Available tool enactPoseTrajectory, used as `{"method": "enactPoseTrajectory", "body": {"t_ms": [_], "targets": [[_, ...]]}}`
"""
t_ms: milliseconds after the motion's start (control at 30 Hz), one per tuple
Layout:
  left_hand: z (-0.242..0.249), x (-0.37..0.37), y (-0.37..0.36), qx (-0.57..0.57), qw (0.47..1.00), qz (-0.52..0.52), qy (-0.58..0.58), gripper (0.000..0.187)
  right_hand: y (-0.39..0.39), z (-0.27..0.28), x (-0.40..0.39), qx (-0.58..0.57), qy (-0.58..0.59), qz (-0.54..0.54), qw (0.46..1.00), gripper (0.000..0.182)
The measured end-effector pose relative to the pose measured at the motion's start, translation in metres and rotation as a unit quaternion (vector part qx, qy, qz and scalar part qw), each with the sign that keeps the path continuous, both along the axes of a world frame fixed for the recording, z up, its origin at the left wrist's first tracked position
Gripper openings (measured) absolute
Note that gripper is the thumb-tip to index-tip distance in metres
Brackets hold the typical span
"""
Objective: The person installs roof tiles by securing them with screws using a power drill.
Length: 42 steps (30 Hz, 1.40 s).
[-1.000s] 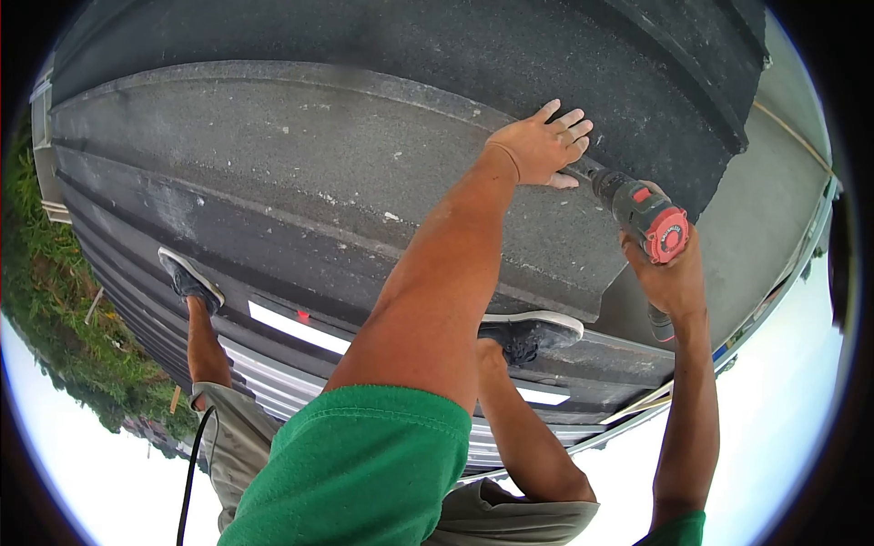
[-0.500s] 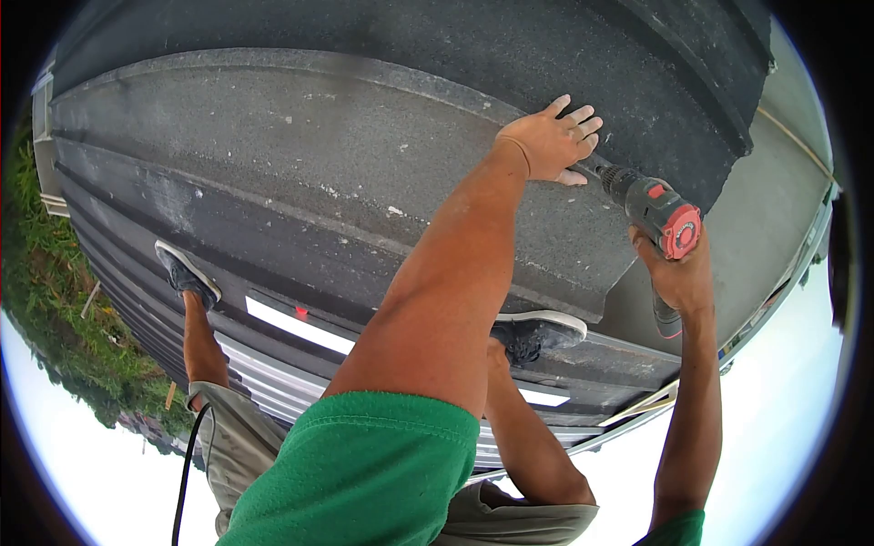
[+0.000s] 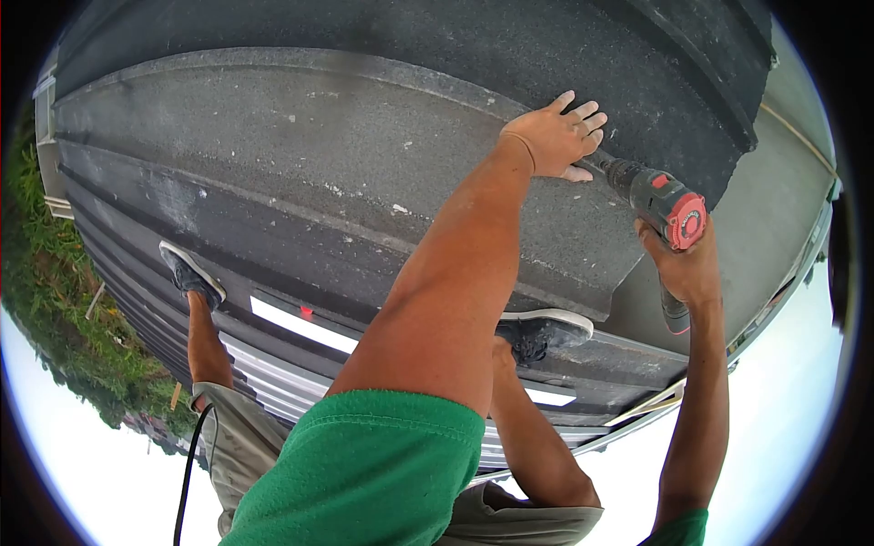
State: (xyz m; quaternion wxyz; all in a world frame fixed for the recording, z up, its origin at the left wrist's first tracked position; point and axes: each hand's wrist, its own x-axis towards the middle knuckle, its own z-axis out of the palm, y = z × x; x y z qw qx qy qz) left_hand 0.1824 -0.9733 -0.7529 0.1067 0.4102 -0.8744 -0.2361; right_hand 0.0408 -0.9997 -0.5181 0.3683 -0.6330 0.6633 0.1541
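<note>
Pressing flat in the upper right of the frame, the left hand (image 3: 553, 136) spreads released fingers to steady the roofing sheet (image 3: 346, 155) while the right hand (image 3: 685, 268) grips the drill (image 3: 660, 202), bit at the sheet beside that palm.

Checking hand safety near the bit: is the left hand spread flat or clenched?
Spread flat: the left hand lies open, fingers extended, on the dark roofing sheet, beside the drill nose.

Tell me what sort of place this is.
Probably a sloped rooftop outdoors: dark gritty roofing sheets under the left hand, ribbed metal panels below, grass and sky beyond, drill in the right hand.
</note>
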Motion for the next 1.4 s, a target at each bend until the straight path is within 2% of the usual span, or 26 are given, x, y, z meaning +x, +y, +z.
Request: {"method": "enactPoseTrajectory", "body": {"t_ms": [200, 300, 500, 833, 1100, 1133, 1200, 1233, 1300, 1367, 1400], "targets": [[0.000, 0.001, -0.001, -0.003, 1.000, 0.000, -0.006, 0.075, -0.003, 0.002, 0.005, -0.004, 0.039, 0.029, 0.999, 0.034], [-0.001, 0.000, 0.000, -0.001, 1.000, -0.001, -0.006, 0.075, -0.002, 0.003, 0.006, -0.008, 0.028, 0.007, 1.000, 0.032], [0.001, 0.001, 0.001, -0.002, 1.000, 0.001, -0.013, 0.075, -0.005, 0.002, 0.003, 0.028, 0.034, 0.039, 0.998, 0.036], [0.003, 0.002, 0.001, -0.006, 1.000, 0.006, -0.022, 0.076, -0.001, 0.001, 0.004, -0.011, 0.036, 0.018, 0.999, 0.032], [0.005, 0.000, 0.001, -0.009, 1.000, 0.009, -0.027, 0.077, -0.001, 0.004, 0.000, -0.009, 0.028, 0.028, 0.999, 0.040], [0.005, 0.000, 0.001, -0.014, 0.999, 0.010, -0.032, 0.077, 0.001, 0.008, -0.005, -0.013, 0.030, 0.024, 0.999, 0.040], [0.004, 0.001, -0.001, -0.018, 0.999, 0.008, -0.031, 0.077, 0.009, 0.018, -0.018, -0.129, 0.024, 0.134, 0.982, 0.038], [0.004, 0.000, 0.002, -0.012, 0.999, 0.010, -0.029, 0.077, 0.014, 0.032, -0.015, -0.131, 0.026, 0.128, 0.983, 0.038], [0.002, 0.000, 0.003, -0.023, 0.999, 0.012, -0.026, 0.077, 0.030, 0.078, -0.003, -0.039, 0.042, -0.101, 0.993, 0.038], [-0.001, -0.003, 0.003, -0.025, 0.999, 0.026, -0.004, 0.075, 0.083, 0.110, -0.002, -0.118, 0.027, -0.192, 0.974, 0.037], [0.004, -0.008, 0.004, -0.032, 0.999, 0.023, 0.003, 0.075, 0.107, 0.128, 0.004, -0.101, 0.032, -0.236, 0.966, 0.046]]}}
